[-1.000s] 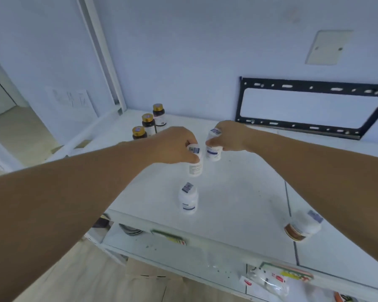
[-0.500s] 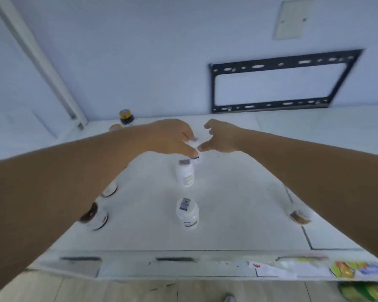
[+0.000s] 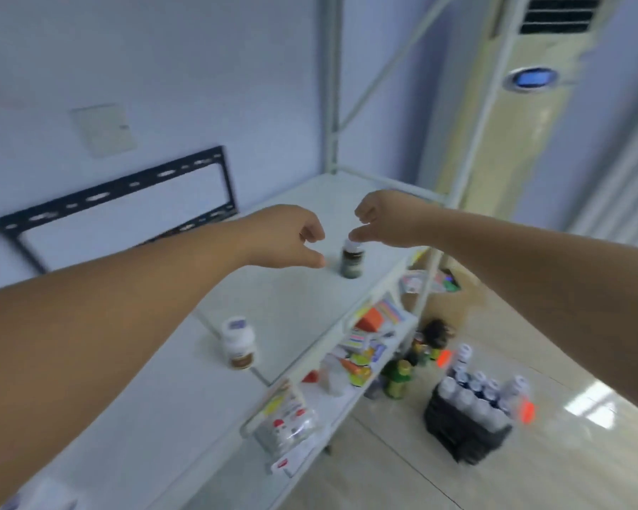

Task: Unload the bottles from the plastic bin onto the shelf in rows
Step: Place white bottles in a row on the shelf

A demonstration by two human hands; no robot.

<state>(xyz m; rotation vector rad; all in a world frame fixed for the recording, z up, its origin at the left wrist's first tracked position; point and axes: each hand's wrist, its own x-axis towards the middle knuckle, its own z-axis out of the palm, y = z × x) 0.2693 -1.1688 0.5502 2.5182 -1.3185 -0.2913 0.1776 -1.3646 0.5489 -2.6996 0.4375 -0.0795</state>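
Observation:
My left hand [image 3: 291, 239] and my right hand [image 3: 380, 222] hover side by side over the white top shelf [image 3: 291, 311], both loosely curled and holding nothing. A dark bottle with a white cap [image 3: 351, 260] stands upright just below and between them, near the shelf's right end; my right fingertips are close above its cap. A white bottle with a brown band [image 3: 238, 344] stands nearer me by the shelf's front edge. On the floor to the right sits a black plastic bin [image 3: 465, 428] packed with several white-capped bottles [image 3: 476, 392].
A lower shelf [image 3: 347, 395] holds coloured boxes and packets. Green bottles [image 3: 396, 379] stand on the floor beside the rack. A black wall bracket [image 3: 115, 200] hangs behind the shelf; a tall air conditioner [image 3: 501, 104] stands past the rack's upright post [image 3: 331, 86].
The view has swung right, away from the rows of white bottles. Both hands let go of those bottles and now hang empty over the shelf's right end; the bin has come into view.

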